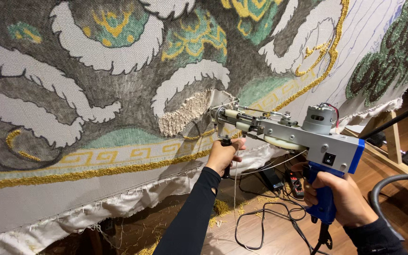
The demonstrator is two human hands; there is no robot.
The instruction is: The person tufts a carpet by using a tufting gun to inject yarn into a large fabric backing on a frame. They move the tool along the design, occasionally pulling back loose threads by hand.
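The right hand point(338, 198) is closed around the blue grip of the tufting gun point(291, 134), at about 4 o'clock in the view. The left hand point(223, 155) is closed on the gun's black front handle, near the centre. The gun's needle end touches the stretched cloth point(95, 94) beside a cream tufted patch point(185, 113). A white yarn point(235, 189) hangs down below the left hand, above black cables point(260, 222) on the wooden floor point(279, 241).
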